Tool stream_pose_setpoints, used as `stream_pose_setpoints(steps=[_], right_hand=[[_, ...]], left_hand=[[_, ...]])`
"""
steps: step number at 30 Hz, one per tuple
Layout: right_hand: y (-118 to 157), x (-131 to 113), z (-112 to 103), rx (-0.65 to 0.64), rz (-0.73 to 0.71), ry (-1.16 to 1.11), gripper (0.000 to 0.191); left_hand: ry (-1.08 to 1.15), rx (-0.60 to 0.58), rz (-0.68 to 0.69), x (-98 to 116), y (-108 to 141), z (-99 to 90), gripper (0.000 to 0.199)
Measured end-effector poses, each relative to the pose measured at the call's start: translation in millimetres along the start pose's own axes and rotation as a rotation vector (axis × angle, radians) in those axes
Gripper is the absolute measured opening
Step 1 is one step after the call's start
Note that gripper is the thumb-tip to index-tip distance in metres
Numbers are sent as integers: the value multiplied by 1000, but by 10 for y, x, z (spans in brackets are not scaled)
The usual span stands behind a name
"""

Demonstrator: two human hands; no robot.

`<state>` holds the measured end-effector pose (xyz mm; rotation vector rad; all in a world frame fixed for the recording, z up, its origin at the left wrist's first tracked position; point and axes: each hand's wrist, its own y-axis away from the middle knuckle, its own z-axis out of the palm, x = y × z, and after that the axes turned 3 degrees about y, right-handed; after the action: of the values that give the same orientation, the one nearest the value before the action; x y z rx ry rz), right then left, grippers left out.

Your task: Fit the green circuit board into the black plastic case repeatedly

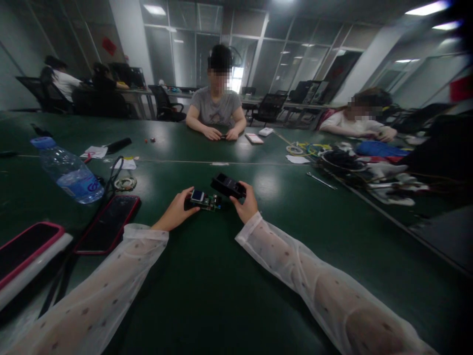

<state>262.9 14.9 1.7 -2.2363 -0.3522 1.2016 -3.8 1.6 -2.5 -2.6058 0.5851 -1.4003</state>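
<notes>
My left hand (180, 209) grips a small green circuit board (210, 202) by its left end, thumb in front and fingers behind. A little square screen (197, 196) is mounted on the board. In my right hand (247, 203) is a black plastic case (226, 184), pinched at its right end and tilted. The case is just above and to the right of the board, close to it. Whether the two touch, I cannot tell.
A water bottle (72, 172) and a red-edged phone (109, 224) lie left, with another phone (25, 249) nearer. Right are a metal tool (321, 180) and a heap of cables (354, 165). One person (216, 103) sits opposite, another person (354, 118) at the far right.
</notes>
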Motion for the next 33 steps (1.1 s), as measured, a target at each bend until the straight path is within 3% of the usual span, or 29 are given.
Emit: stream_pose_setpoints(steps=[7, 17, 21, 28, 33], right_hand=[[19, 46, 40, -200, 0, -2, 54], [17, 66, 49, -215, -28, 62, 60], [-6, 107, 41, -219, 47, 18, 53], [-130, 158, -83, -409, 60, -113, 45], [-158, 198, -94, -419, 56, -156, 46]], left_hand=[[-23, 19, 8, 13, 15, 12, 73], [-52, 11, 9, -1, -5, 6, 73], [-52, 3, 3, 0, 4, 3, 72], [-28, 2, 13, -3, -3, 5, 70], [-23, 0, 27, -12, -4, 10, 69]])
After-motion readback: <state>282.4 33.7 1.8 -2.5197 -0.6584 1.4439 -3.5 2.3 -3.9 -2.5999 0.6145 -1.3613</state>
